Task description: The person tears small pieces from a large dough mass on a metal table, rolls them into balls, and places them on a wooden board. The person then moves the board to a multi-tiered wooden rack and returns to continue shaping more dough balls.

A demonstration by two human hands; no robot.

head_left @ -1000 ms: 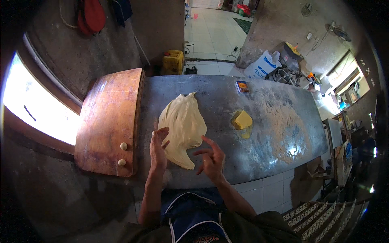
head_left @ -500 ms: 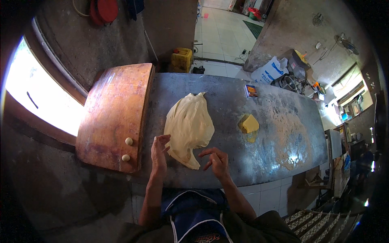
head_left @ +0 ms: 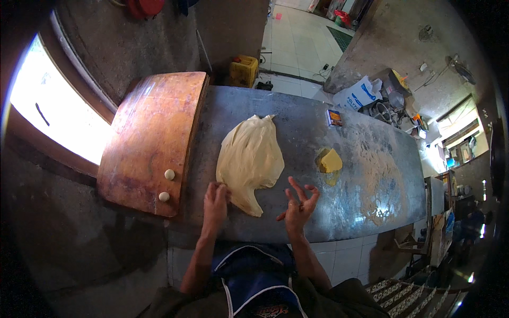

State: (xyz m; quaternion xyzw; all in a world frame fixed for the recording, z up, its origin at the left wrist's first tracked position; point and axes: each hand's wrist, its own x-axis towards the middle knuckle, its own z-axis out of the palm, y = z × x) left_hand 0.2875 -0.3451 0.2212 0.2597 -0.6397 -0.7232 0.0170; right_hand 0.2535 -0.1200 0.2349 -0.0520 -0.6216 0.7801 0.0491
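A large, smooth, pale sheet-like mass of dough [head_left: 250,156] lies on the grey metal worktop in front of me, narrowing to a tail at its near end. My left hand [head_left: 215,204] is closed at the dough's near left edge, its fingers curled over the rim there; the fingertips are partly hidden. To the right of the tail, my right hand [head_left: 299,208] hovers apart from the dough with its fingers spread, holding nothing. Two small round dough balls [head_left: 169,174] rest on the brown wooden board at left.
The wooden board [head_left: 151,127] covers the worktop's left end. A yellow block of fat [head_left: 331,161] sits right of the dough, with a small box [head_left: 334,118] behind it. Flour [head_left: 379,169] is scattered farther right. A white sack [head_left: 358,94] stands beyond the far edge.
My left hand has curled its fingers at the dough's edge. My right hand has moved right, away from the tail, and spread its fingers. The whole view has shifted slightly.
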